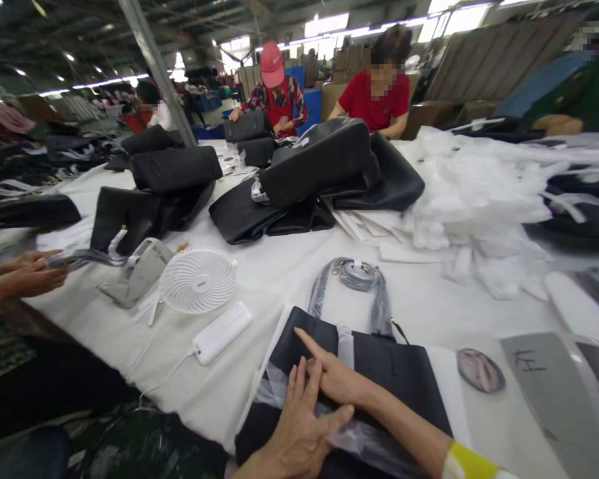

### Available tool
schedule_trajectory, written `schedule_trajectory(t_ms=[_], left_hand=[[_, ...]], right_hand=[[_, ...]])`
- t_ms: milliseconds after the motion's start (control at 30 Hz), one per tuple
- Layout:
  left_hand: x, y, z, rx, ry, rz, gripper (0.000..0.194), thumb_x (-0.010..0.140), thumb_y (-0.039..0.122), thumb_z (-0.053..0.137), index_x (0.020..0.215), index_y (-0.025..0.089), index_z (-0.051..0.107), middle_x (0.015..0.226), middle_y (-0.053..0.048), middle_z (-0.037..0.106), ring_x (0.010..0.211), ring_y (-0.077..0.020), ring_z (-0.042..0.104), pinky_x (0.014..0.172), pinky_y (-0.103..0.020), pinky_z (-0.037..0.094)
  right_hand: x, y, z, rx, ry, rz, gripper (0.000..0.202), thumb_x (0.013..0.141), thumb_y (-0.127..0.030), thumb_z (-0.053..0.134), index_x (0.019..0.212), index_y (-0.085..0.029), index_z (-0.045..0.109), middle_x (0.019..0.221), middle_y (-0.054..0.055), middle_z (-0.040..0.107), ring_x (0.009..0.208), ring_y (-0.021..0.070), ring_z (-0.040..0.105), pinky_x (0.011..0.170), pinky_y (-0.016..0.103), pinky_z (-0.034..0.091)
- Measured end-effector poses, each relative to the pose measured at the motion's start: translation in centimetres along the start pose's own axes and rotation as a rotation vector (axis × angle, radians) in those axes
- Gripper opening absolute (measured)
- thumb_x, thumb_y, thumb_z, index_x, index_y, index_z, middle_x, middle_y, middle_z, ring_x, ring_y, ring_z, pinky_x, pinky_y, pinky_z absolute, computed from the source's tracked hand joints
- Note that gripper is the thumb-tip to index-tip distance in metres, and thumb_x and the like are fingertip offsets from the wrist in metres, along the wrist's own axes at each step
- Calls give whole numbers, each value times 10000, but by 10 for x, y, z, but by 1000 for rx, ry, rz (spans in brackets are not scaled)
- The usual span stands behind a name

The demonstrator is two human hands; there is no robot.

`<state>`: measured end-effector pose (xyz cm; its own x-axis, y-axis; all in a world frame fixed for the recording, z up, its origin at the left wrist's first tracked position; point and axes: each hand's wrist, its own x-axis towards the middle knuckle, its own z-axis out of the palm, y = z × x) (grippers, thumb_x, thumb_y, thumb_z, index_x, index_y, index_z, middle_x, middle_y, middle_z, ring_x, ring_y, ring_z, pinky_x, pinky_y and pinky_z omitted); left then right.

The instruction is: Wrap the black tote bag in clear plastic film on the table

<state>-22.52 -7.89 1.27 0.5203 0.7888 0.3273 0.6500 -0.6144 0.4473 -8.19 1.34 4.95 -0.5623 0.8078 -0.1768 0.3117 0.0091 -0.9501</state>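
1. Black bag (394,372) lies flat at the tabletop (279,279) near edge, part over it; it could slide off.
2. Left hand (299,426) spread, pressing plastic wrap (349,436); film may tear.
3. Right hand (332,372) flat, forefinger extended, gripping nothing; wrapped straps (352,293) could snag.

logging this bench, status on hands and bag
Left hand flat on black bag, fingers spread. Right hand pointing, on bag. Clear plastic under both. Fan off left.
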Motion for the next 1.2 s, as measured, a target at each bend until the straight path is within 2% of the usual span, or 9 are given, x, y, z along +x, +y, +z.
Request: schedule_trajectory(t_ms=[167, 300, 433, 600, 733, 833, 1000, 1100, 1200], left_hand=[[6, 11, -5, 169, -101, 4, 862, 780, 268, 723, 1429, 480, 197, 1578, -139, -86, 1382, -529, 91, 975, -739, 327], [5, 13, 0, 296, -112, 28, 706, 878, 384, 600, 1447, 437, 186, 1577, -161, 50, 1386, -504, 135, 974, -709, 359], [5, 13, 5, 372, -147, 62, 686, 907, 405, 548, 1468, 381, 153, 1571, -161, 117, 1396, -442, 197, 1000, -679, 359], [6, 16, -6, 206, -248, 6, 1023, 751, 561, 687, 1490, 165, 100, 1557, -225, 119, 1422, -423, 107, 1039, -700, 311], [-5, 8, -15, 78, -243, 37, 701, 837, 308, 620, 1438, 173, 284, 1570, -136, 163, 1442, -341, 102, 1097, -641, 294], [-15, 3, -10, 51, -223, 249, 459, 890, 157, 486, 1342, 216, 437, 1455, -43, 442, 1388, -234, 295, 1132, -527, 321], [-17, 12, 7, 235, -265, 254, 598, 868, 250, 552, 1414, 132, 338, 1471, -91, 415, 1321, -253, 398, 1022, -409, 455], [-13, 19, 12, 355, -232, 267, 691, 809, 342, 644, 1417, 190, 351, 1482, -70, 402, 1278, -277, 433, 965, -400, 462], [-12, 19, 18, 459, -89, 379, 589, 802, 334, 647, 1354, 243, 463, 1406, -15, 507, 1201, -249, 490, 891, -346, 455]], right_hand=[[-73, -23, -18, -113, 401, 284, 505, 908, -506, 338, 1277, -197, 491, 627, -9, 615, 571, 168, 605, 594, 309, 478], [-114, -19, 6, 85, 307, 470, 602, 836, -624, 395, 1248, -191, 464, 554, -25, 599, 522, 194, 625, 511, 301, 474], [-111, 1, 25, 264, 356, 462, 642, 715, -542, 544, 1202, -132, 459, 563, -35, 569, 519, 197, 606, 504, 307, 474], [-114, 17, 26, -32, 490, 377, 355, 703, -341, 511, 1007, -184, 606, 660, -9, 574, 604, 186, 580, 623, 337, 450], [-123, 24, 30, -195, 495, 361, 352, 766, -318, 471, 1081, -208, 582, 749, 10, 621, 683, 200, 607, 697, 348, 447], [-124, 28, 31, -239, 462, 344, 351, 788, -274, 443, 1123, -222, 534, 724, -12, 607, 662, 190, 612, 668, 323, 445], [-125, 30, 28, -323, 444, 278, 312, 826, -202, 405, 1128, -215, 480, 675, -32, 573, 629, 174, 610, 614, 286, 443], [-129, 34, 34, -543, 468, 110, 300, 843, -125, 368, 1092, -214, 511, 717, -1, 606, 634, 165, 601, 586, 267, 435], [-138, 41, 39, -925, 567, -259, 246, 845, -90, 379, 913, -225, 572, 775, 32, 647, 664, 170, 587, 590, 279, 420]])
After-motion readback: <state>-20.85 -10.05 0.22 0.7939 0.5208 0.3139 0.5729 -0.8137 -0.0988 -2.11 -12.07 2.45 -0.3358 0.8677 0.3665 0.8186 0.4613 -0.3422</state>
